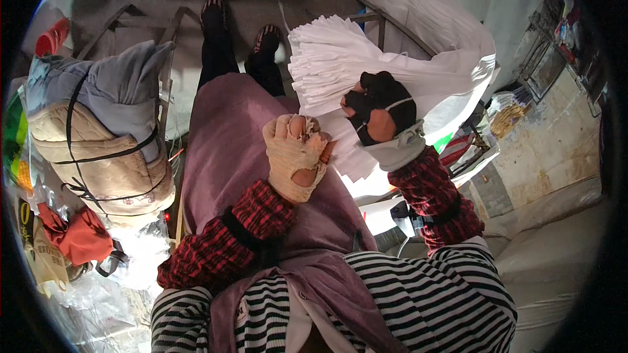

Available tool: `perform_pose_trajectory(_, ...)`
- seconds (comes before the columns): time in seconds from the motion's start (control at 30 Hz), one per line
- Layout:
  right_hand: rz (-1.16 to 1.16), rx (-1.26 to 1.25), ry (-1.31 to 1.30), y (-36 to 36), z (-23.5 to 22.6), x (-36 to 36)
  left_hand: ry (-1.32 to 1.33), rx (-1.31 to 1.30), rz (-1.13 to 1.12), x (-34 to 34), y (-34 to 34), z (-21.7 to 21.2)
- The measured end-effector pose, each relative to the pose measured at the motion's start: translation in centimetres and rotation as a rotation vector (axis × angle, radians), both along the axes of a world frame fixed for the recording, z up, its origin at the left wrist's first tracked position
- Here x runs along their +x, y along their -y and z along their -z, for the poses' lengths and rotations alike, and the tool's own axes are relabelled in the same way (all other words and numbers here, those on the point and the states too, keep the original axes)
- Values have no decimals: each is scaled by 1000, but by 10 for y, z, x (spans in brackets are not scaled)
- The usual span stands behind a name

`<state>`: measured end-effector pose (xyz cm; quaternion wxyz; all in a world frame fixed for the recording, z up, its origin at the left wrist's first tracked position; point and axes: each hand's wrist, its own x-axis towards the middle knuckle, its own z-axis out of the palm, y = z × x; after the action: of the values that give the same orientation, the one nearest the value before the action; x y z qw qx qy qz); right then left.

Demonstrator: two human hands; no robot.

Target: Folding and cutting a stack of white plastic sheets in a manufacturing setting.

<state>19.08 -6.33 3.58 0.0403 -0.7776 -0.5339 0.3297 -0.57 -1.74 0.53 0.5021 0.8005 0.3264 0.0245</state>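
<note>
A seated person's 2 gloved hands meet over a purple apron on the lap. The left hand (pixel 296 157), in a worn beige glove, curls its fingers shut around the edge of a white sheet. The right hand (pixel 379 108), in a black glove, pinches the fanned stack of white sheets (pixel 340 59), seemingly steadying it. A strapped bundle of quilts (pixel 98 131) sits left.

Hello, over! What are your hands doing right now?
Left hand in beige glove, fisted beside white sheets. Right hand in black glove, gripping the sheets. Nothing in the way.
</note>
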Motion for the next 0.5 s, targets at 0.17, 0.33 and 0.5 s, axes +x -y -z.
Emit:
perform_pose_trajectory(0.17,-197,-7,17,2,-4,-2,5,-78,-7,-7,-4,1)
perform_pose_trajectory(0.33,-273,-117,-52,15,-15,-5,-46,-248,-172,-6,-26,15)
perform_pose_trajectory(0.5,-176,-157,-66,11,-19,-5,-176,-228,28,-11,-10,38)
